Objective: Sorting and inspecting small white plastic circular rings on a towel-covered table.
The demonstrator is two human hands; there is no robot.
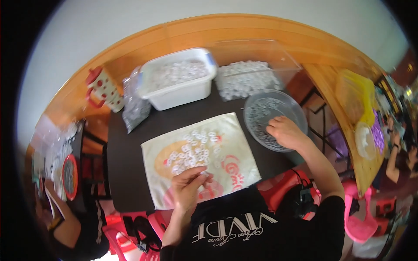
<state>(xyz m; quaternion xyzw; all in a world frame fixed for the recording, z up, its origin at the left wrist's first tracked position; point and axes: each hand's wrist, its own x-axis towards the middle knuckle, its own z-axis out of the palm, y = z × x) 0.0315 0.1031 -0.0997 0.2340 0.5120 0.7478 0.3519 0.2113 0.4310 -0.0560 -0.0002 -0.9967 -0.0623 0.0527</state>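
My left hand (188,186) is over the lower part of a cream printed cloth (244,152), thumb and fingers pinched together. Whatever lies between those fingertips is too small to make out. Just beyond them, a loose group of small white ring-like plastic pieces (189,150) is spread on the cloth. My right hand (285,132) reaches into a round clear plastic bowl (300,115) at the right, its fingers closed and pointing down at many small grey metal-looking pieces (261,111). What the right fingertips grip is hidden.
Along the back of the dark table (126,174) stand a white tub (185,93) of white pieces, a clear box (248,78) of white pieces, a plastic bag (137,106) and a spotted tumbler (104,89). People sit at tables on both sides.
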